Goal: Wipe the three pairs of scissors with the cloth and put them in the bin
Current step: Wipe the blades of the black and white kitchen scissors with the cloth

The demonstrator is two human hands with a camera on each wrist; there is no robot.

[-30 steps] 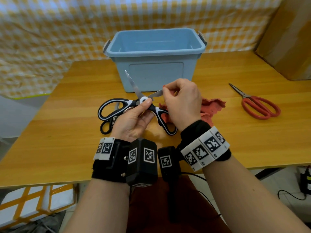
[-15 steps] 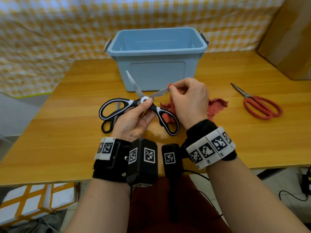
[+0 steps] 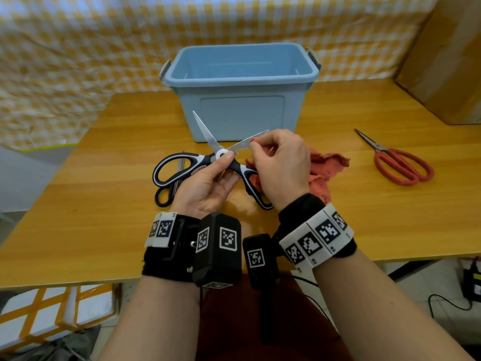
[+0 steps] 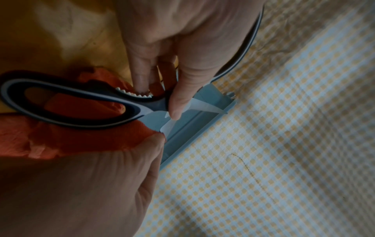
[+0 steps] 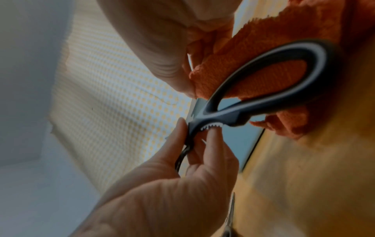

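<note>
My left hand pinches the black-and-white kitchen scissors at the pivot, blades spread open above the table. My right hand pinches the red cloth around the right blade, near its tip. In the left wrist view the thumb presses the pivot of the scissors, with the cloth behind the handle. The right wrist view shows the cloth bunched behind the scissors' handle loop. A black pair lies under my left hand. The red-handled pair lies at the right. The blue bin stands behind.
The wooden table runs to a front edge near my wrists. A cardboard box stands at the back right. A yellow checked sheet hangs behind the table.
My right hand has slid the cloth outward along the right blade, from near the pivot toward the tip. The left hand keeps its hold at the pivot.
</note>
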